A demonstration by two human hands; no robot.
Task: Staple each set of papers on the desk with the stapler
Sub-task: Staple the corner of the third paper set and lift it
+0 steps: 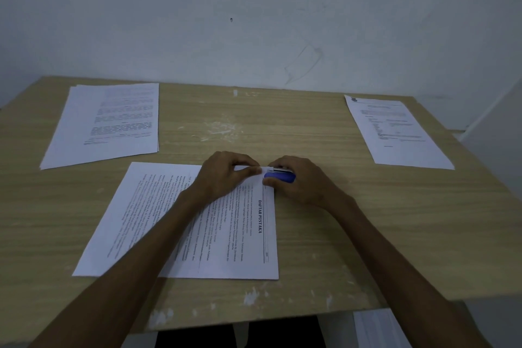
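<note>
A set of printed papers (158, 223), headed "DAFTAR PUSTAKA", lies in front of me on the wooden desk (353, 234). My left hand (223, 175) pinches its far right corner between thumb and fingers. A blue stapler (281, 176) sits over that same corner, and my right hand (302, 181) is wrapped around it, covering most of it. A second paper set (104, 124) rests at the far left of the desk. A third set (395, 133) lies at the far right.
A pale wall (254, 22) rises directly behind the desk's far edge. Below the near edge at the right, some white sheets (375, 328) show on a lower surface. Bare wood lies between the three paper sets.
</note>
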